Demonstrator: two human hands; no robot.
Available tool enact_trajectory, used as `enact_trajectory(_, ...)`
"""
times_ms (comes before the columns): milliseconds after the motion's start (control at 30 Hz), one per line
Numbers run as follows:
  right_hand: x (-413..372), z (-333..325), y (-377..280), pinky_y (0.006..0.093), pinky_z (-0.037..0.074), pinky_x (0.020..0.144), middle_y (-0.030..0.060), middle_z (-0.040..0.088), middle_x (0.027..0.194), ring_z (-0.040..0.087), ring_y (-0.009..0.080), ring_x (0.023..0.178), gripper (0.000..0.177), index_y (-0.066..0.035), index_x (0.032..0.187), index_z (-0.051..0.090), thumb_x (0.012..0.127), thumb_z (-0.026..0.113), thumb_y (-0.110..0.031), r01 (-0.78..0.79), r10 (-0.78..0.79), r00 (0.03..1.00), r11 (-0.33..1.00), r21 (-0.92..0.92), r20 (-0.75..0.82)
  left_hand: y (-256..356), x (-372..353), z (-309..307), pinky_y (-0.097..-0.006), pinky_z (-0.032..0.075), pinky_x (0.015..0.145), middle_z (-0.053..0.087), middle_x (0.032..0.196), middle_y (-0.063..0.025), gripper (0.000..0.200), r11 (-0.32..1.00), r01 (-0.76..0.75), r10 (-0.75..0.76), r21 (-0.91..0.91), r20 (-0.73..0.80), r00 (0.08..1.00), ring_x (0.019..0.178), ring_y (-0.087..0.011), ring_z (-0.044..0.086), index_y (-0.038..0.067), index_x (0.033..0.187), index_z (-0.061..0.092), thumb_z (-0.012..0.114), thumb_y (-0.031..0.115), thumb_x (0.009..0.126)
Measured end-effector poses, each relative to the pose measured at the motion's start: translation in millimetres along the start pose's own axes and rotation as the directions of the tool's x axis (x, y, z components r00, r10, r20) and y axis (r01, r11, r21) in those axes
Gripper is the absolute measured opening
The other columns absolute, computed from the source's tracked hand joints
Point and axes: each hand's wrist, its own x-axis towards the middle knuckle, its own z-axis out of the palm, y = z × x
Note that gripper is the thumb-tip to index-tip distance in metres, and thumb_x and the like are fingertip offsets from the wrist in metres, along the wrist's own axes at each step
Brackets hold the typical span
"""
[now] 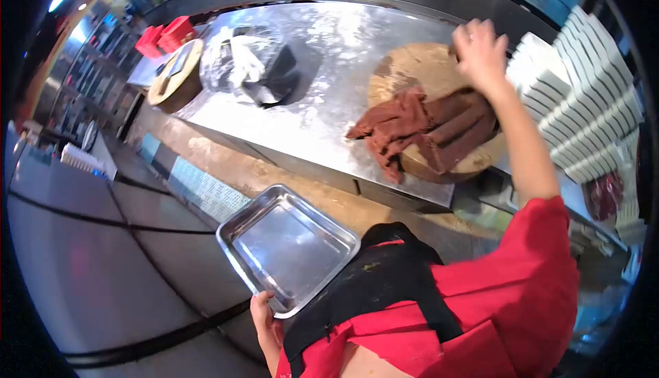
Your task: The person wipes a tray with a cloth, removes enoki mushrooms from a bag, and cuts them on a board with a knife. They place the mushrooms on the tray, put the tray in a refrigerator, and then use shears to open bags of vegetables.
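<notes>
My left hand (262,311) grips the near corner of a rectangular stainless steel tray (288,244), which is held tilted in front of my apron with only a few wet marks inside. My right hand (478,52) is stretched out over the far right edge of a round wooden chopping board (412,66), its fingers apart. A small dark patch shows beside its thumb; I cannot make out what it is. Just below that hand, a crumpled brown cloth (439,127) lies across the board and hangs over its left side onto the steel counter.
Tall stacks of white containers (583,97) stand right of the board. On the steel counter (329,69) sits a plastic-wrapped bundle (250,66). Further left are a second round board (182,69) with a knife and red containers (175,33). Steel cabinet doors (103,268) flank my left.
</notes>
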Motion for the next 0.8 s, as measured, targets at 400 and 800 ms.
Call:
enact_trajectory(400,0.8,13.5,-85.7,0.0308,0.042,0.052,0.0055,0.054,0.055,0.052,0.0151,0.054,0.023,-0.003,0.063,0.056,0.052,0.074,-0.012,-0.32,-0.378,0.763,0.485,0.814,0.525,37.5,24.2,-19.3,-0.036,0.052,0.052,0.053,0.079,-0.0124,0.036,0.988,-0.148,0.149,-0.032,0.012,0.989,0.063,-0.0252,0.058,-0.004,0.101,0.048,0.046,0.005,0.066)
enact_trajectory(800,159.7,29.9,-217.9,0.0323,0.047,0.07,0.0125,0.064,0.084,0.061,0.0197,0.079,0.041,0.0,0.097,0.061,0.066,0.071,-0.026,-0.341,-0.202,0.834,0.541,0.768,0.513,142.8,127.8,-47.8,-0.029,0.05,0.065,0.058,0.082,-0.0082,0.035,0.936,-0.351,0.352,-0.034,0.128,0.927,0.071,-0.0187,0.059,-0.003,0.102,0.052,0.053,0.004,0.068)
